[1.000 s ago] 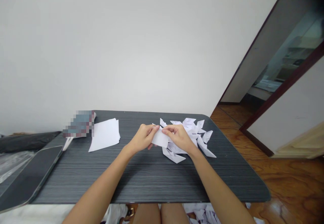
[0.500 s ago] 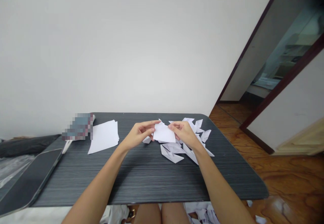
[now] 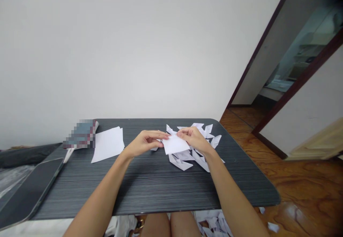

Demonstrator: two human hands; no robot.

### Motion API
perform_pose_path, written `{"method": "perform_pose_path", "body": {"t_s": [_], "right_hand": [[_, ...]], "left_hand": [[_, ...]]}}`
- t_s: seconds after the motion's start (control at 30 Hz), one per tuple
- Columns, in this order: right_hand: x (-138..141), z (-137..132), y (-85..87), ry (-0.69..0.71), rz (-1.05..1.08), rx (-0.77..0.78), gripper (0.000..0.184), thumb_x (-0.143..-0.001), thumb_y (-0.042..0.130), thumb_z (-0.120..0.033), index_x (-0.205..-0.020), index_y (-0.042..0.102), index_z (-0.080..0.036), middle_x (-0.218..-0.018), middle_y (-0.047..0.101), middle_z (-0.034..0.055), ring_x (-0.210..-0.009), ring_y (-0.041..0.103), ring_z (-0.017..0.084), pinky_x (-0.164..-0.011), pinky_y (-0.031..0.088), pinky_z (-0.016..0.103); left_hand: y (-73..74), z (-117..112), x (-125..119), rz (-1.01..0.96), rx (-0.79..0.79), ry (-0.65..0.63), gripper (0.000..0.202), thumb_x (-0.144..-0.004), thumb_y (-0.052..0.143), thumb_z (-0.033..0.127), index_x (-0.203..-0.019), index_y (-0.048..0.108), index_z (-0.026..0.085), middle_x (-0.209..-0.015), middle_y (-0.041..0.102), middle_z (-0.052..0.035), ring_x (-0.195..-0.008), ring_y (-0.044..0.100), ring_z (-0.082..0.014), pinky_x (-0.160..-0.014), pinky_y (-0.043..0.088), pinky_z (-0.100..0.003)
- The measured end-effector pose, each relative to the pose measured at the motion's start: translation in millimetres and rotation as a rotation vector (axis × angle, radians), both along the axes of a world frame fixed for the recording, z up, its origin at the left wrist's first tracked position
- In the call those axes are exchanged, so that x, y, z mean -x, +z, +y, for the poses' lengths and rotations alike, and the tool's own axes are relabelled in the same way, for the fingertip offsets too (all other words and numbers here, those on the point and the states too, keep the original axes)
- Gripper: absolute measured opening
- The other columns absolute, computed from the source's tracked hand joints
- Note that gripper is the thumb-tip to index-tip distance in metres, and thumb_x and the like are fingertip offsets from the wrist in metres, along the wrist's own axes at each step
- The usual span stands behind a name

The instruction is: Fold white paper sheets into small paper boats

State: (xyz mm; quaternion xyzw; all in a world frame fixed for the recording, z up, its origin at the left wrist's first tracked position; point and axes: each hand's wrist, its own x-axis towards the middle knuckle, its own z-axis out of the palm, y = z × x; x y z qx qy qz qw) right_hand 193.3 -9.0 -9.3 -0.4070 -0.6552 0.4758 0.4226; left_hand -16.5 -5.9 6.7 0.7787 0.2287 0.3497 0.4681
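Note:
A small white sheet of paper (image 3: 175, 145) is held up over the table between my two hands. My left hand (image 3: 148, 141) has its fingers on the paper's upper left edge, the thumb a little below them. At the upper right, my right hand (image 3: 193, 138) pinches the same edge between thumb and fingers. Folded white paper pieces (image 3: 180, 162) lie beneath and behind the paper, partly hidden by it and by my right hand.
The dark table (image 3: 160, 190) has a stack of white sheets (image 3: 108, 143) at the left. Near it lies a pixelated item (image 3: 80, 133) with a white strap. A dark flat panel (image 3: 32, 190) is at the left edge. Paper scraps (image 3: 273, 227) lie on the wooden floor.
The paper has tilted, its lower edge coming nearer and turning slightly. My left fingers have moved onto its upper edge; the right hand keeps its pinch. The view has shifted slightly.

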Motion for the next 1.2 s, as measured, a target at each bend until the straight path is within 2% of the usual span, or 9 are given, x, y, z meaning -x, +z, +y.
{"method": "perform_pose_path", "body": {"t_s": [0.3,0.43,0.53,0.63,0.73,0.83,0.93,1.03,1.2], "right_hand": [[1,-3,4.4,0.026,-0.058,-0.003,0.027,-0.069,0.055,-0.036,-0.065,0.062,-0.01,-0.051,0.047,-0.0019,-0.046,0.037,0.006,-0.041,0.024,0.019],[3,-2,2.9,0.035,-0.069,-0.037,0.026,-0.071,0.054,-0.036,-0.067,0.062,-0.012,-0.056,0.053,0.0,-0.05,0.043,0.009,-0.044,0.029,0.02],[5,-4,4.6,0.011,-0.044,-0.144,0.025,-0.076,0.048,-0.036,-0.084,0.062,-0.015,-0.076,0.059,0.0041,-0.066,0.051,0.013,-0.056,0.038,0.024],[7,-10,9.0,-0.03,-0.086,-0.316,0.033,-0.072,0.054,-0.035,-0.103,0.053,-0.022,-0.106,0.051,0.0062,-0.093,0.049,0.017,-0.074,0.039,0.029],[13,-14,9.7,-0.091,-0.186,-0.401,0.037,-0.062,0.066,-0.034,-0.096,0.056,-0.024,-0.117,0.04,0.006,-0.113,0.035,0.021,-0.086,0.034,0.032],[20,-10,2.4,-0.215,-0.153,-0.356,0.018,-0.066,0.061,-0.035,-0.078,0.061,-0.021,-0.107,0.047,0.0057,-0.108,0.04,0.021,-0.087,0.032,0.033],[23,-3,-7.5,-0.207,0.034,-0.206,0.018,-0.066,0.061,-0.036,-0.069,0.058,-0.018,-0.081,0.056,0.0026,-0.082,0.052,0.017,-0.072,0.04,0.03],[23,2,-11.9,-0.177,0.243,-0.106,0.021,-0.062,0.064,-0.035,-0.061,0.054,-0.017,-0.064,0.055,-0.0012,-0.063,0.052,0.012,-0.062,0.041,0.025],[22,0,-9.2,-0.225,0.322,-0.095,0.023,-0.058,0.068,-0.032,-0.055,0.051,-0.016,-0.063,0.055,-0.0017,-0.061,0.051,0.011,-0.061,0.042,0.024]], "left_hand": [[-1.6,-1,1,0.075,-0.07,0.037,0.019,-0.068,0.061,0.023,-0.084,0.067,0.014,-0.09,0.066,-0.0094,-0.081,0.06,-0.0168,-0.068,0.048,-0.025],[-1.7,-3,-4,0.047,-0.106,0.101,0.014,-0.069,0.061,0.025,-0.074,0.068,0.015,-0.082,0.067,-0.0082,-0.075,0.061,-0.0168,-0.066,0.049,-0.025],[-6.0,-4,-9,-0.003,-0.173,0.225,0.016,-0.07,0.06,0.028,-0.069,0.068,0.014,-0.077,0.068,-0.0074,-0.071,0.061,-0.0165,-0.065,0.049,-0.024],[-11.9,-4,-14,-0.026,-0.28,0.44,0.017,-0.071,0.058,0.029,-0.067,0.067,0.015,-0.072,0.068,-0.0052,-0.065,0.061,-0.0146,-0.062,0.048,-0.022],[-16.2,-6,-17,-0.018,-0.397,0.61,0.016,-0.072,0.057,0.029,-0.068,0.066,0.016,-0.069,0.067,-0.0033,-0.06,0.06,-0.0129,-0.059,0.047,-0.021],[-18.4,-9,-20,-0.025,-0.503,0.643,0.015,-0.073,0.056,0.027,-0.069,0.066,0.016,-0.069,0.067,-0.0032,-0.063,0.06,-0.0133,-0.06,0.047,-0.021],[-20.0,-11,-23,-0.043,-0.532,0.619,0.013,-0.072,0.058,0.026,-0.074,0.065,0.016,-0.074,0.067,-0.0045,-0.066,0.061,-0.0137,-0.06,0.049,-0.021],[-21.4,-12,-24,-0.04,-0.428,0.601,0.016,-0.074,0.054,0.026,-0.081,0.064,0.015,-0.077,0.067,-0.0054,-0.065,0.063,-0.0137,-0.059,0.05,-0.021],[-23.4,-11,-25,-0.101,-0.212,0.532,0.023,-0.076,0.052,0.028,-0.091,0.06,0.013,-0.082,0.067,-0.0065,-0.069,0.065,-0.0161,-0.064,0.053,-0.024]]}}
